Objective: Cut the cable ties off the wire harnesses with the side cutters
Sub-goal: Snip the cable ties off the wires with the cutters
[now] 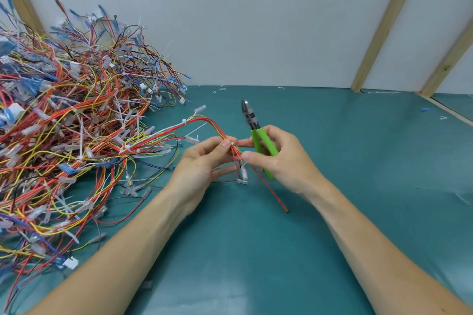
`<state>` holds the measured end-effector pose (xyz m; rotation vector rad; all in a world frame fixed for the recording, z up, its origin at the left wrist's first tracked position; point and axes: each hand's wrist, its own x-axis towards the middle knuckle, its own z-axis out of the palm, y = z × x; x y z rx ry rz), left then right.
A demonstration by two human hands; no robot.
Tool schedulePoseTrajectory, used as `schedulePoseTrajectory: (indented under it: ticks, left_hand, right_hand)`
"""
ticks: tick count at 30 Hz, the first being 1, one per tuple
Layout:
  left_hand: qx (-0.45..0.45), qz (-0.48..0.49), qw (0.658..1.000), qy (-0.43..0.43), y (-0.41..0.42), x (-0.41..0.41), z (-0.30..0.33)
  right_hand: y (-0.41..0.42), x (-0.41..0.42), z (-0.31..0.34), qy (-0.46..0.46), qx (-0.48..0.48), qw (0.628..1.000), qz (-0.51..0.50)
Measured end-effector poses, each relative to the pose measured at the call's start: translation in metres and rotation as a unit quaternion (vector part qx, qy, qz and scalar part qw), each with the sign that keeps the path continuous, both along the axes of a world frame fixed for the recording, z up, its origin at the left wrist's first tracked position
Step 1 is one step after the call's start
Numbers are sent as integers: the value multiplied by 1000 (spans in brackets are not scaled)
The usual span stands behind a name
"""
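A: What does each grip have?

B: The left hand (202,161) pinches a thin wire harness (204,125) between thumb and fingers, right at a small white cable tie (232,144) that binds its red, orange and yellow wires. The right hand (275,156) has its fingers curled round the green handles of the side cutters (256,133), and its thumb and forefinger reach across to the same bundle just beside the tie.

A: So both are closed on something?

B: Yes. The left is clamped on the harness, the right on the cutters, with its fingertips touching the wires as well.

A: Where do the cutters point?

B: Up and away from the person, tilted a little to the left. The dark jaws stand above the hands, well clear of the tie, and they look closed or nearly so; I cannot tell for certain.

A: And the rest of the harness?

B: From the pinch it arcs up and left to another white tie, then runs toward the big pile of harnesses (71,115). Below the hands its loose ends hang down: clear-sleeved terminals (243,176) just under the left fingers, and one long red wire (271,189) slanting down to the right, its end on the tabletop (358,161).

A: What lies around them?

B: The pile fills the left side, a tangle of red, yellow, blue and white wires with many uncut ties. The tabletop is teal. A few white tie offcuts (222,89) lie along its far edge by the white wall (256,20), which has pale wooden battens (384,23).
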<state>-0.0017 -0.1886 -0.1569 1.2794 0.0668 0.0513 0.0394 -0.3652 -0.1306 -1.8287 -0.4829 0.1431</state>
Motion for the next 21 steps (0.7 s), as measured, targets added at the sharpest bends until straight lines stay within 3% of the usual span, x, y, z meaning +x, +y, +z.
schedulePoseTrajectory:
  ticks: [3, 10, 21]
  left_hand:
    - [63, 14, 998, -17, -3, -3, 2]
    - [28, 26, 999, -38, -8, -4, 6]
    - [130, 24, 990, -44, 0, -5, 8]
  right_hand:
    - [6, -3, -7, -17, -35, 999, -6]
    - [12, -3, -13, -41, 1, 998, -49]
    - [3, 9, -18, -125, -21, 978, -167]
